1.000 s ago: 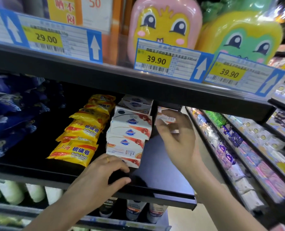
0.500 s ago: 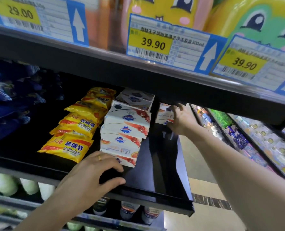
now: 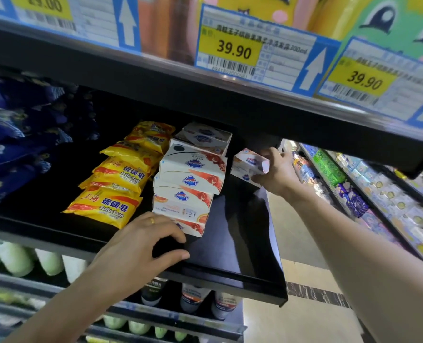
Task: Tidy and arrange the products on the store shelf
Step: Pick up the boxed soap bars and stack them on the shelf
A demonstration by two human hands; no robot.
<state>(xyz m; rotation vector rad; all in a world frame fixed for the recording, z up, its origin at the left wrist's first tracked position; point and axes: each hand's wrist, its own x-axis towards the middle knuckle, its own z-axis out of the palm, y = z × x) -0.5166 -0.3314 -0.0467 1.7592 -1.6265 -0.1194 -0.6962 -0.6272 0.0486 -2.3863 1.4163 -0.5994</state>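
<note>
Soap boxes [image 3: 189, 179] sit stacked on the black shelf [image 3: 242, 243] beside yellow sulfur soap packs [image 3: 111, 196]. The right hand [image 3: 277, 172] grips a small soap box [image 3: 251, 160] at the shelf's rear, fingers curled round it. The left hand [image 3: 141, 248] rests at the shelf's front, fingers loosely curved, holding nothing.

Two yellow shelf price tags [image 3: 234, 49] read "39.90"; a blurred third reads "29.00". Yellow soap packets [image 3: 104, 206] read "Sulfur Soap".
</note>
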